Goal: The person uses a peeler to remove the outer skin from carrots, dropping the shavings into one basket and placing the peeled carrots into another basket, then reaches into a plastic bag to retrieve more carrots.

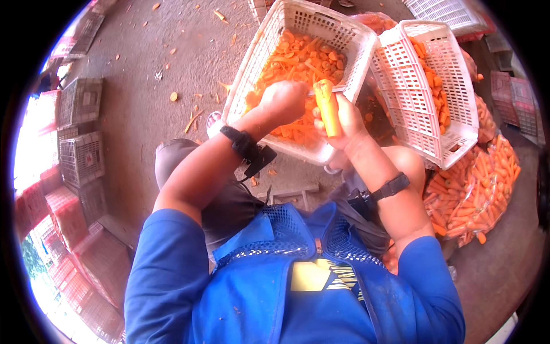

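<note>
My right hand [343, 118] holds a peeled carrot [328, 109], its thicker, rough end pointing away from me. My left hand [285, 101] is closed in a fist beside it. From that fist a thin metal blade [340, 89], apparently a knife's, reaches across to the carrot's upper part; the handle is hidden in the fingers. Both hands are over the near part of a white plastic crate [359, 73] that holds carrot pieces and peelings [300, 58]. To the right, a second white crate [399, 79] stands tilted, with cut carrot chunks [437, 94] inside.
Clear plastic bags of whole carrots [477, 189] lie right of the crates. Carrot scraps [173, 96] are scattered on the concrete floor [133, 120]. Stacked crates [81, 157] line the left side. My knees flank the near end of the first crate.
</note>
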